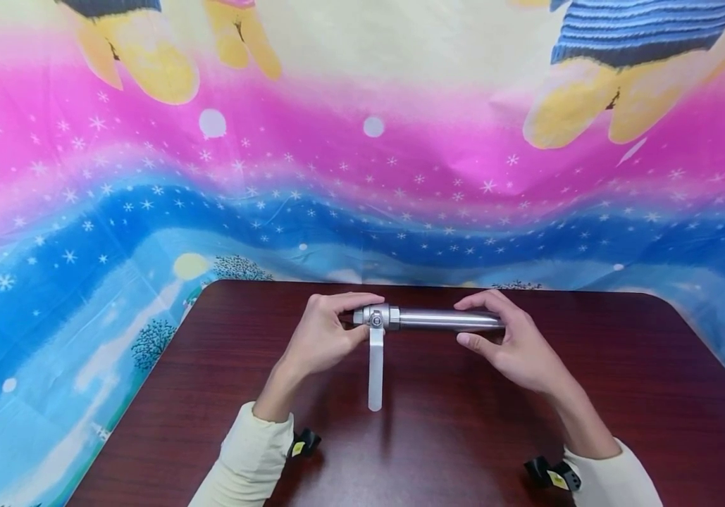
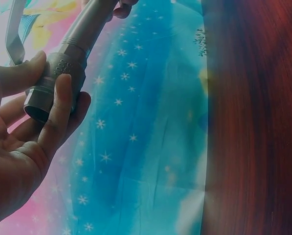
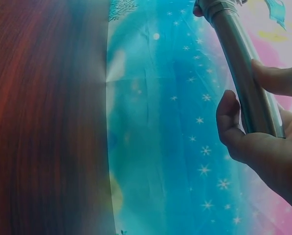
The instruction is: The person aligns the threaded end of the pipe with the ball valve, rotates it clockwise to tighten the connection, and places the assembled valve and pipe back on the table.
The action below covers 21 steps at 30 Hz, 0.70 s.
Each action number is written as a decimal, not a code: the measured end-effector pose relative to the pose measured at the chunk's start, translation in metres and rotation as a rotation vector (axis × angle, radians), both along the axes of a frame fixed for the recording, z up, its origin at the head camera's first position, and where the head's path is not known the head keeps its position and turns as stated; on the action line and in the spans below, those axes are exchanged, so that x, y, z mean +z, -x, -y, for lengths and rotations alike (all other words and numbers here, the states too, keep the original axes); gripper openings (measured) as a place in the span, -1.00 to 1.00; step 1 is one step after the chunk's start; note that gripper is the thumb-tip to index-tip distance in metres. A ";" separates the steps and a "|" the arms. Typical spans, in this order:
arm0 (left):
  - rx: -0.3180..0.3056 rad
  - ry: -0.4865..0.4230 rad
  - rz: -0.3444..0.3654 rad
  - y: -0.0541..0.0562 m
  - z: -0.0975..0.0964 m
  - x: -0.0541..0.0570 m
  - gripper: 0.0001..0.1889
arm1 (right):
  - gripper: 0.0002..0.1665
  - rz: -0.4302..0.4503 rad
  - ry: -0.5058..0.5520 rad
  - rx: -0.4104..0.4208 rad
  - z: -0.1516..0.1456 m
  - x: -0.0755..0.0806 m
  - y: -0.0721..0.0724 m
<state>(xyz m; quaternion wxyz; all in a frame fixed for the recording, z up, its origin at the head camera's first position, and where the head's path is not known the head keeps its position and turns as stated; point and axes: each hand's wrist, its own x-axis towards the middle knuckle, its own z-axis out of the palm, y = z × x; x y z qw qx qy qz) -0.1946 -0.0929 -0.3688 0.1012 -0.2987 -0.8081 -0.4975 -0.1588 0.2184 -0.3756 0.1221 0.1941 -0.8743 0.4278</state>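
Observation:
A silver metal ball valve (image 1: 390,317) is joined to one end of a straight steel pipe (image 1: 428,319), held level over the table in the head view. Its flat lever handle (image 1: 375,373) points toward the person, square to the pipe. My left hand (image 1: 319,336) grips the valve body at its left end, thumb and fingers on opposite sides. In the left wrist view the valve's open end (image 2: 36,113) shows between the fingers. Around the pipe's right part curls my right hand (image 1: 519,351); the right wrist view shows its thumb against the tube (image 3: 243,73).
A dark reddish-brown wooden table (image 1: 451,436) lies beneath the hands. Behind it hangs a pink and blue printed cloth (image 1: 337,190) with snowflakes, reaching down past the table's back and side edges. Black wrist cameras sit at the left cuff (image 1: 254,440) and the right cuff (image 1: 612,475).

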 end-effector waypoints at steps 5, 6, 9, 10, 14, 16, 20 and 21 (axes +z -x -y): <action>0.005 0.003 0.001 0.001 0.000 -0.001 -0.53 | -0.51 -0.023 0.003 0.016 -0.001 0.000 0.000; 0.006 0.003 0.002 0.000 0.001 -0.001 -0.53 | -0.51 -0.013 0.007 0.011 -0.001 -0.001 0.000; 0.003 -0.003 0.005 0.000 0.001 -0.001 -0.54 | -0.53 0.027 0.012 -0.010 -0.001 0.000 -0.001; 0.003 -0.003 0.005 0.000 0.001 -0.001 -0.54 | -0.54 0.042 0.015 -0.015 -0.001 0.000 -0.001; 0.006 -0.002 0.005 0.000 0.001 0.000 -0.54 | -0.61 0.108 0.057 0.002 0.000 0.001 -0.001; 0.009 0.001 0.002 0.000 0.001 0.000 -0.54 | -0.63 0.128 0.081 0.016 -0.001 0.001 -0.001; 0.009 0.007 -0.001 -0.001 0.000 0.001 -0.54 | -0.63 0.132 0.091 0.022 -0.001 0.000 -0.001; 0.008 0.008 0.000 0.000 0.000 0.001 -0.54 | -0.62 0.119 0.078 0.018 -0.001 0.000 -0.001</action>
